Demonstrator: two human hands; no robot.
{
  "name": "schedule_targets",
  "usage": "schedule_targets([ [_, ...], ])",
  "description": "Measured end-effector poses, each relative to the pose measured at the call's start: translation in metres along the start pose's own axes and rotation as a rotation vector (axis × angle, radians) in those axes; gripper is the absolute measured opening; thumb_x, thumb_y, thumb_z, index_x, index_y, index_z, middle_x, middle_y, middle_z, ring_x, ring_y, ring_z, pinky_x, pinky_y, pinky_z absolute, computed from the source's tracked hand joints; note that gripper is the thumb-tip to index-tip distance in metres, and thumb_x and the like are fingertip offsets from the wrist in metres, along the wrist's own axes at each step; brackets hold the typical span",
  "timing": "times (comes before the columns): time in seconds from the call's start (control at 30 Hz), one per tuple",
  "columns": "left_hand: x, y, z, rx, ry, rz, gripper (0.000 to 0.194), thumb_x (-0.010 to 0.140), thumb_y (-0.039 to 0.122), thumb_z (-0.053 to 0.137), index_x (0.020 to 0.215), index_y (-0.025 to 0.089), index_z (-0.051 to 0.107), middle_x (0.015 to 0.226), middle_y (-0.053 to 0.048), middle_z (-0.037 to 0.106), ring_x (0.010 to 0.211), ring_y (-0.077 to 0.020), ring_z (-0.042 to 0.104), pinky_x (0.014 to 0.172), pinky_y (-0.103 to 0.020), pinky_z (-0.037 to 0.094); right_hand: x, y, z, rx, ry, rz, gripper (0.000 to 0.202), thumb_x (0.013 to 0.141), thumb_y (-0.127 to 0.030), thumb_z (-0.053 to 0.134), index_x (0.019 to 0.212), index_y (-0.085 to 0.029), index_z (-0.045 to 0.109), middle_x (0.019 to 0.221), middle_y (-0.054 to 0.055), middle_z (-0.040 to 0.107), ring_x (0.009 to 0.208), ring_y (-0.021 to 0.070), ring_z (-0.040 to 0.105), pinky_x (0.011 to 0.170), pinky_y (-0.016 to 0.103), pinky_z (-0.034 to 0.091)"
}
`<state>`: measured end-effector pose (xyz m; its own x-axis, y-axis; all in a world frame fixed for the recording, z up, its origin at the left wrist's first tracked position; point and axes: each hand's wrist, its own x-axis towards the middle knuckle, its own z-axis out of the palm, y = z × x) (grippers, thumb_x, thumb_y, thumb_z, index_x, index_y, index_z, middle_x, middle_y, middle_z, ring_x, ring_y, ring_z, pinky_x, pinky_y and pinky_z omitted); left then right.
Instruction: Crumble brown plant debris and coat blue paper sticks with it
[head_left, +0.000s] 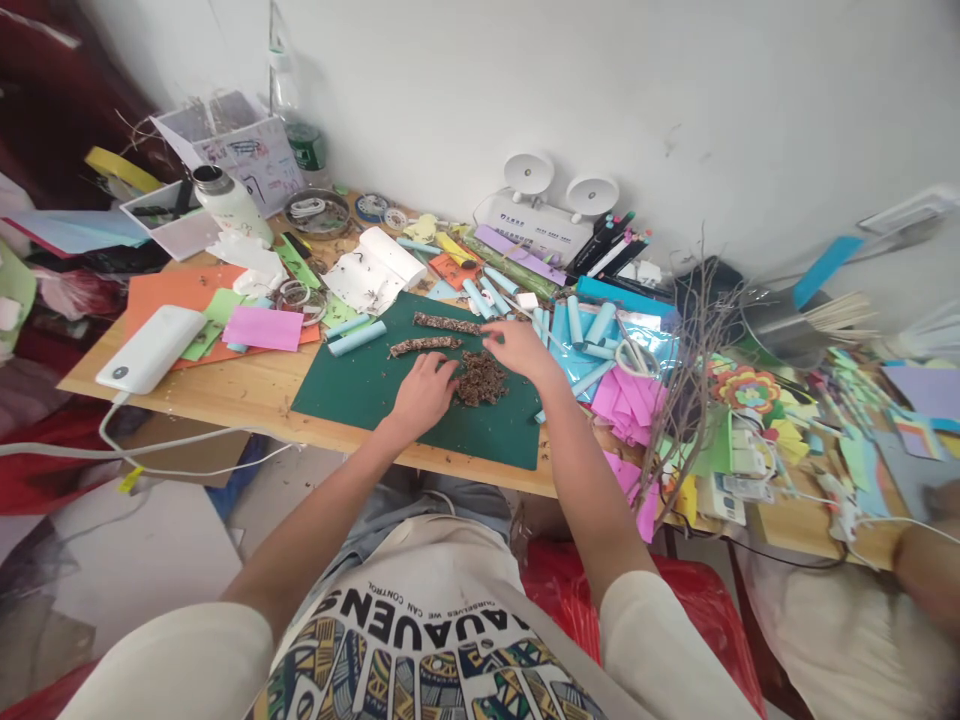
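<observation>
On a green cutting mat lie two rolls coated in brown crumbs. The fingertips of my right hand close on the right end of the upper crumb-coated roll. Just below the lower crumb-coated roll is my left hand, its fingers bent and a little apart, holding nothing I can see. Between my hands, a loose pile of brown crumbs sits on the mat, close to my left fingertips. Light blue paper tubes rest at the mat's upper left corner.
A white power bank with a cable lies at the left. Beyond are a pale bottle and an emergency light. More blue tubes, pink paper and upright twigs crowd the right. A blurred arm shows at far right.
</observation>
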<state>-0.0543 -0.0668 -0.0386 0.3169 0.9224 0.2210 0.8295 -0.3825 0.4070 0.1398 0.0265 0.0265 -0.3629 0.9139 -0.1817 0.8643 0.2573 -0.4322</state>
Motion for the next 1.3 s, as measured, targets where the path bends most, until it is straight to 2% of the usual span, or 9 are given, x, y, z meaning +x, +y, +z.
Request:
schedule_targets([
  [0.13,-0.002,0.026,0.006,-0.14,-0.097,-0.076,0.048,0.092,0.032,0.057,0.136,0.016,0.047,0.132,-0.017,0.05,0.11,-0.0298,0.061,0.088,-0.041,0.055,-0.021,0.016,-0.001,-0.127,-0.17,0.047,0.056,0.085,-0.037,0.065,0.137,-0.018,0.058,0.132,0.013,0.064,0.119,0.0322,0.06,0.097,0.037,0.048],
  [0.37,0.023,0.034,0.031,-0.29,-0.059,-0.119,0.045,0.085,0.006,0.053,0.129,0.014,0.051,0.129,-0.017,0.051,0.118,-0.0306,0.057,0.098,-0.044,0.051,-0.018,0.016,0.024,-0.042,-0.026,-0.08,0.027,0.09,-0.018,0.052,0.108,-0.019,0.073,0.108,0.008,0.073,0.101,0.0224,0.065,0.09,0.031,0.047],
  [0.47,0.021,0.028,0.025,-0.354,-0.034,-0.135,0.051,0.084,0.011,0.06,0.133,0.015,0.049,0.132,-0.017,0.049,0.116,-0.031,0.059,0.095,-0.045,0.053,-0.033,0.019,0.027,-0.016,0.041,-0.025,0.034,0.089,-0.027,0.057,0.121,-0.021,0.067,0.113,0.008,0.069,0.1,0.0225,0.065,0.086,0.03,0.048],
  [0.6,0.011,0.021,0.02,-0.373,-0.072,-0.132,0.05,0.082,0.01,0.061,0.131,0.016,0.052,0.128,-0.016,0.051,0.102,-0.0271,0.064,0.087,-0.041,0.056,-0.05,0.014,0.037,-0.089,0.029,-0.023,0.069,0.079,-0.042,0.073,0.142,-0.028,0.05,0.123,0.011,0.059,0.1,0.0256,0.064,0.08,0.031,0.048],
  [0.73,0.005,0.016,0.022,-0.316,-0.053,-0.111,0.043,0.084,0.011,0.06,0.127,0.016,0.055,0.122,-0.014,0.056,0.094,-0.0241,0.065,0.079,-0.037,0.056,-0.048,0.008,0.045,-0.124,0.06,-0.029,0.031,0.086,-0.021,0.061,0.116,-0.025,0.069,0.107,0.007,0.064,0.097,0.0222,0.064,0.085,0.031,0.047],
  [0.8,0.001,0.011,0.019,-0.243,-0.015,-0.106,0.037,0.089,0.016,0.055,0.126,0.016,0.056,0.12,-0.013,0.059,0.092,-0.0235,0.065,0.076,-0.036,0.055,-0.046,0.01,0.043,-0.13,0.092,-0.008,0.029,0.087,-0.016,0.056,0.11,-0.023,0.072,0.106,0.007,0.066,0.097,0.0215,0.064,0.088,0.031,0.047],
  [1.03,0.012,-0.024,-0.003,0.114,0.115,-0.039,0.031,0.094,0.021,0.049,0.122,0.017,0.061,0.12,-0.015,0.062,0.114,-0.0323,0.052,0.094,-0.045,0.045,-0.049,0.007,0.025,-0.15,0.113,0.037,0.049,0.086,-0.045,0.064,0.132,-0.027,0.061,0.125,0.008,0.065,0.106,0.0277,0.063,0.082,0.035,0.049],
  [1.17,0.038,-0.036,-0.007,0.235,0.027,-0.058,0.028,0.091,0.022,0.054,0.117,0.015,0.063,0.12,-0.017,0.061,0.118,-0.0368,0.047,0.088,-0.047,0.043,-0.026,-0.013,0.029,-0.186,0.157,-0.005,0.042,0.093,-0.036,0.056,0.131,-0.02,0.061,0.124,0.011,0.066,0.109,0.0278,0.06,0.09,0.036,0.047],
  [1.3,0.05,-0.045,-0.005,0.242,-0.073,-0.086,0.024,0.094,0.021,0.047,0.107,0.016,0.067,0.108,-0.016,0.063,0.107,-0.0327,0.053,0.084,-0.043,0.044,0.007,-0.031,0.044,-0.234,0.114,-0.094,0.03,0.09,-0.028,0.06,0.117,-0.019,0.069,0.112,0.011,0.069,0.111,0.0295,0.056,0.09,0.036,0.046],
])
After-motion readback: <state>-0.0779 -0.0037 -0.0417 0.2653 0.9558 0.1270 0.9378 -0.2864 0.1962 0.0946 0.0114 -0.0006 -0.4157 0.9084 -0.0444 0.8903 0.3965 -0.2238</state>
